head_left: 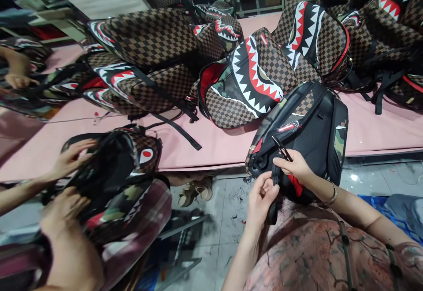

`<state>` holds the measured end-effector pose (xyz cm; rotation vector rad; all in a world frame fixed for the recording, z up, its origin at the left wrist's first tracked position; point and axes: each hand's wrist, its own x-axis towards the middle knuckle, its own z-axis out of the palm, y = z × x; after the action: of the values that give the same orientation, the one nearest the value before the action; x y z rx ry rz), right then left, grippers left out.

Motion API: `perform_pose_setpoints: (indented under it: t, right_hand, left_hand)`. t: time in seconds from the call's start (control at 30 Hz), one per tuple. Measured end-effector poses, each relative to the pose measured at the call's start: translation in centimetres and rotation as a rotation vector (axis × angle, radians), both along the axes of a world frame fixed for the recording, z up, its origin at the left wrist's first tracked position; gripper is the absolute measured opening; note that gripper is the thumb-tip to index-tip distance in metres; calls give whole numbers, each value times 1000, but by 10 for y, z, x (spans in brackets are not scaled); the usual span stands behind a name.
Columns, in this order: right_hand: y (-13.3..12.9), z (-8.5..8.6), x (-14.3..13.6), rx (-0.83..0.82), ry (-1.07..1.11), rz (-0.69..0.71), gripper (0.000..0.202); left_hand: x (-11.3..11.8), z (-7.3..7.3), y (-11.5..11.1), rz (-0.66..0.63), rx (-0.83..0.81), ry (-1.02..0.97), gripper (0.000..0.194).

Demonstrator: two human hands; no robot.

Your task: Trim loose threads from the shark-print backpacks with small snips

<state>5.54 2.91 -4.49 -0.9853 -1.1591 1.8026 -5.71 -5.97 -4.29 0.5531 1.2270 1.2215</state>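
Note:
A backpack [310,136] with black padded back and straps leans against the table edge in front of me, its checkered and camouflage panels showing at the sides. My left hand [264,194] is closed on a black webbing strap [273,209] that hangs at the bag's lower end. Just beside it, my right hand [294,167] grips slim black thread snips [280,146], their points directed up and left. The right fingertips are close to the top of the strap, but whether they touch it I cannot tell. Red fabric [295,185] shows beneath my right hand.
Several checkered shark-mouth backpacks [257,79] lie along the pink table [218,150]. At left, another person's hands [71,158] work on an open backpack [109,172] in their lap. Shoes [194,192] and thread scraps are on the tiled floor [211,225]. A blue basket [373,203] stands at right.

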Motion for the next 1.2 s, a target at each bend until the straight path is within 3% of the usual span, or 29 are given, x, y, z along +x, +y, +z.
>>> perform_pose_setpoints:
  t: [0.1,0.27,0.4,0.47,0.63,0.83,1.2]
  right_hand:
    - [-2,-1,1,151,-195,-29,33]
    - [-11,-2,22,605,-502,-113,22]
    - [-11,-4,50,1084,-662,69,24]
    - [-9,-4,60,1201,-744,150,24]
    - [-2,1,66,1259,-725,241,22]
    - [0,5,61,1195,-609,314,20]
    - [-2,4,58,1186,-645,319,18]
  left_hand:
    - [-5,-1,-4,159,-25,223,26]
    - [-8,3,-4,261,-87,104,23]
    - [-8,8,-3,262,-89,76,21]
    - [-8,10,-3,251,-80,84,20]
    - [-8,11,-3,248,-78,93,19]
    - [-7,10,-4,230,-96,82,20]
    - [-1,8,-5,189,-77,130,18]
